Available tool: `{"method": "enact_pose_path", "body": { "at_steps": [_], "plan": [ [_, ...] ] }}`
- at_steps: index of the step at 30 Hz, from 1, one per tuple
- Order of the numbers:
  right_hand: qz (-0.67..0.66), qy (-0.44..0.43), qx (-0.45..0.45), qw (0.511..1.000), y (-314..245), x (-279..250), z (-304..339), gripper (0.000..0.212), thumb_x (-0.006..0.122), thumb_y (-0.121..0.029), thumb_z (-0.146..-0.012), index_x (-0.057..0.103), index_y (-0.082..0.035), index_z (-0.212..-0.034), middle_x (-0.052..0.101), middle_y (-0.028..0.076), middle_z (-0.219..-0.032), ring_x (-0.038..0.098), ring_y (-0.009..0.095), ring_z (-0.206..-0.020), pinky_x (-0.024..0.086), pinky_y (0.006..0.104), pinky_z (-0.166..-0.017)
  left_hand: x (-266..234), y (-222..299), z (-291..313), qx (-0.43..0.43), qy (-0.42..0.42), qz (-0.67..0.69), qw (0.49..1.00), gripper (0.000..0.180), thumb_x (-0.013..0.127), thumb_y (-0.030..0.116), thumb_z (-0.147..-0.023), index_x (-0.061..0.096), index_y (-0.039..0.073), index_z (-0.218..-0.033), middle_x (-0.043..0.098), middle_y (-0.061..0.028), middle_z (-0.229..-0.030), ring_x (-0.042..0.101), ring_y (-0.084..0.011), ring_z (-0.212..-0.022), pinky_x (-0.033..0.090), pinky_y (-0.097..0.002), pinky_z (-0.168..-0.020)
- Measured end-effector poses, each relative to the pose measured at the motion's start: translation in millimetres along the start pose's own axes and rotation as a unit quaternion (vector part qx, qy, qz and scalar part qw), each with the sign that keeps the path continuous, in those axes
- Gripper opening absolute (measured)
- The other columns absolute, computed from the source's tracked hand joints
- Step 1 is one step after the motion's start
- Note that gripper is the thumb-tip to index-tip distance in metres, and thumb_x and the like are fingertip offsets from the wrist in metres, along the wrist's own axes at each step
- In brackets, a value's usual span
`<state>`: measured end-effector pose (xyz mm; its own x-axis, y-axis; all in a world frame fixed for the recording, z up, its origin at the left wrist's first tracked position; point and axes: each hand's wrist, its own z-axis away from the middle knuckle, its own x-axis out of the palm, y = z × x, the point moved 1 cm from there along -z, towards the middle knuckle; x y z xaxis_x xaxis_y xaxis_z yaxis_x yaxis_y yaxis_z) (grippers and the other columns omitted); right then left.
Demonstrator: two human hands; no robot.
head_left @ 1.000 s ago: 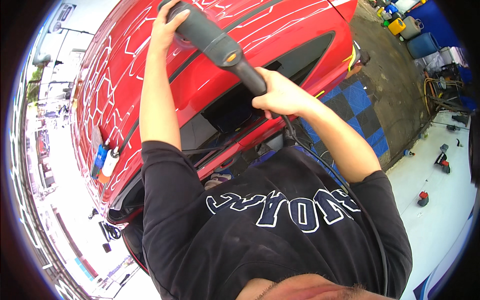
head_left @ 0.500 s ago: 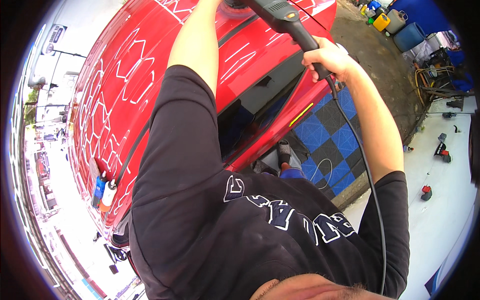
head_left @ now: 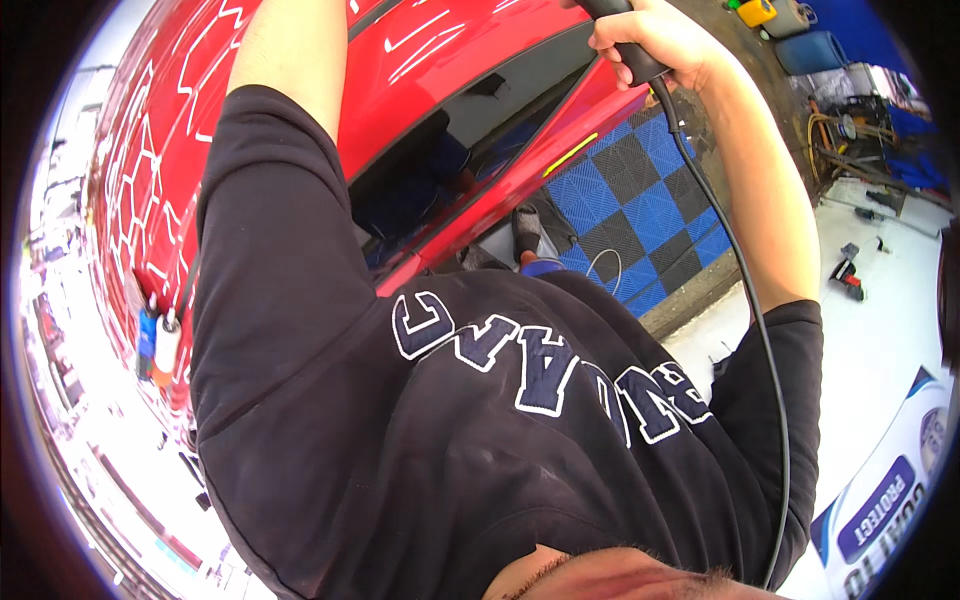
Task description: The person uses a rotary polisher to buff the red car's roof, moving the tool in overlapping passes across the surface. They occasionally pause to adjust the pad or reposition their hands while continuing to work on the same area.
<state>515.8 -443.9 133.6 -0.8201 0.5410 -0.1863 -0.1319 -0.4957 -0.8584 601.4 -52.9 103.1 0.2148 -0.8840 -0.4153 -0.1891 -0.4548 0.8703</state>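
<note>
My right hand (head_left: 662,42) is closed round the black rear handle of a corded polisher (head_left: 640,65). The front of the tool is cut off by the top edge. From the handle a black cord (head_left: 748,275) hangs down past my right forearm. My left forearm (head_left: 290,65) reaches up over the glossy red car (head_left: 480,38), and its hand lies beyond the top edge. Below the red panel is the car's dark side window (head_left: 425,175). White light lines reflect in the paint.
A blue bottle (head_left: 147,338) and a white-and-orange bottle (head_left: 167,345) stand at the car's left side. Blue and black floor tiles (head_left: 625,205) lie beside the car. A yellow jug (head_left: 756,12), a blue drum (head_left: 812,52) and coiled hoses (head_left: 822,145) are at the far right.
The view has shifted, so the car and both arms sit higher and further left. The polisher's body and my left wrist have left the picture at the top; my right hand keeps its grip.
</note>
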Motion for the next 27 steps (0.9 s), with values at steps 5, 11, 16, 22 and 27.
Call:
{"method": "enact_pose_path", "body": {
  "at_steps": [5, 11, 16, 22, 27],
  "plan": [
    [0.066, -0.036, -0.054, 0.996, -11.2, 61.8, 5.8, 0.046, 0.066, -0.007, -0.078, 0.056, 0.001, -0.123, 0.061, 0.006, -0.071, 0.061, 0.016, -0.051, 0.053, 0.0323, -0.051, -56.4, -14.5, 85.1, 0.034, 0.09, -0.039, 0.995, 0.071, 0.079, 0.047, -0.091, 0.057, 0.011, -0.147, 0.06, -0.0142, -0.143, 0.056, -0.0282, -0.133, 0.045, -0.0426, -0.112],
    [0.07, -0.103, -0.059, 0.99, -44.5, 129.4, 25.3, 0.051, 0.07, -0.005, -0.081, 0.054, 0.003, -0.128, 0.059, 0.006, -0.074, 0.06, 0.016, -0.055, 0.054, 0.0336, -0.05, -100.5, 22.5, 199.8, -0.021, 0.148, -0.029, 0.988, 0.072, 0.076, 0.043, -0.095, 0.05, 0.008, -0.152, 0.058, -0.0173, -0.144, 0.053, -0.0284, -0.135, 0.043, -0.042, -0.114],
    [0.048, -0.164, -0.038, 0.985, -62.9, 173.0, 32.3, 0.055, 0.069, -0.004, -0.081, 0.051, 0.006, -0.132, 0.057, 0.007, -0.069, 0.06, 0.017, -0.051, 0.053, 0.0332, -0.049, -134.2, 54.1, 278.2, -0.081, 0.192, -0.003, 0.978, 0.066, 0.074, 0.042, -0.097, 0.053, 0.006, -0.148, 0.057, -0.0176, -0.146, 0.053, -0.0281, -0.137, 0.043, -0.0425, -0.115],
    [0.072, -0.265, -0.05, 0.96, -87.6, 240.2, 28.0, 0.035, 0.074, -0.007, -0.086, 0.05, 0.003, -0.109, 0.058, 0.006, -0.066, 0.062, 0.018, -0.049, 0.054, 0.0341, -0.047, -192.6, 54.1, 373.6, -0.099, 0.255, -0.033, 0.961, 0.07, 0.071, 0.041, -0.1, 0.048, 0.007, -0.156, 0.054, -0.0162, -0.153, 0.051, -0.0264, -0.139, 0.042, -0.0417, -0.116],
    [0.066, -0.314, -0.065, 0.945, -104.5, 300.4, 27.3, 0.04, 0.074, -0.008, -0.087, 0.052, 0.005, -0.118, 0.059, 0.006, -0.069, 0.062, 0.017, -0.05, 0.056, 0.0329, -0.047, -233.7, 53.3, 445.6, -0.125, 0.336, 0.009, 0.933, 0.068, 0.073, 0.039, -0.098, 0.05, 0.006, -0.154, 0.054, -0.0205, -0.151, 0.05, -0.0275, -0.14, 0.044, -0.0417, -0.115]
  ]
}}
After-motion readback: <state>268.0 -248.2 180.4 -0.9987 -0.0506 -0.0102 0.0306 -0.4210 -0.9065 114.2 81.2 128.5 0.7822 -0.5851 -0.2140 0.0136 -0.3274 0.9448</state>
